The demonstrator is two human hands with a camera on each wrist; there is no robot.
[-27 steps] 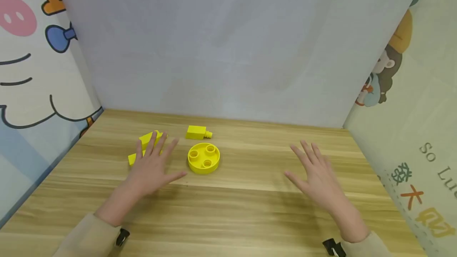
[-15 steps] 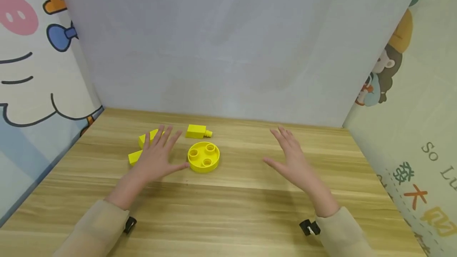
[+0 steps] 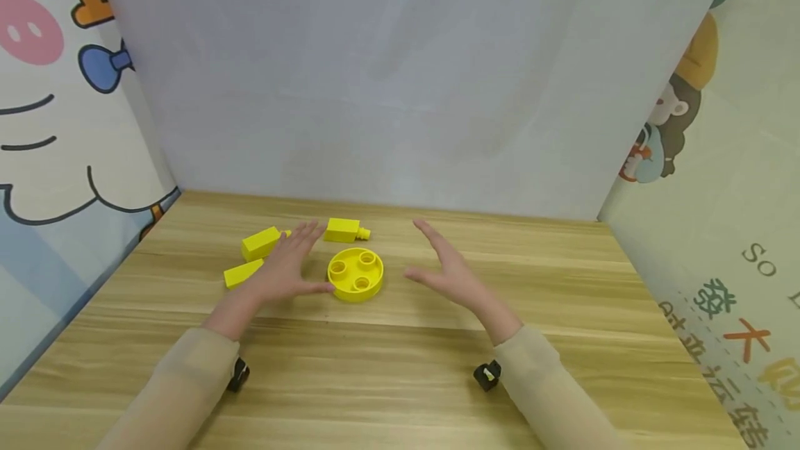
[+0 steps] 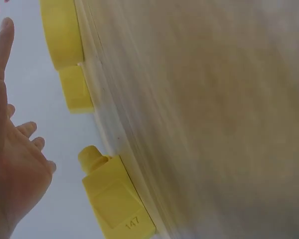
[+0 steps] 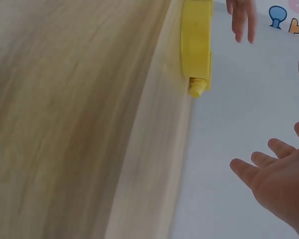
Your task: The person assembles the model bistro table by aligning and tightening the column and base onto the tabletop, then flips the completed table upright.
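Note:
A round yellow base (image 3: 355, 290) with three raised sockets lies on the wooden table. Just left of it hovers my left hand (image 3: 284, 273), fingers spread, its thumb overlapping the base's near-left rim in the head view. Whether the thumb touches cannot be told. To the right, my right hand (image 3: 453, 273) is held apart from the base, thumb and fingers extended, holding nothing. Behind the base lies a yellow block with a ridged peg (image 3: 342, 230). Two more yellow blocks, an upper one (image 3: 260, 244) and a lower one (image 3: 242, 274), lie left of my left hand, which partly hides the lower one.
The wooden tabletop (image 3: 400, 380) ends at a pale cloth backdrop (image 3: 387, 103). Printed cloths stand at the left (image 3: 94, 144) and right (image 3: 700, 228) sides. In the left wrist view, one block (image 4: 117, 201) bears the marking 147.
My right hand has moved well to the left, toward the round base. My left hand has shifted slightly right, uncovering more of the upper left block. The yellow pieces have stayed put.

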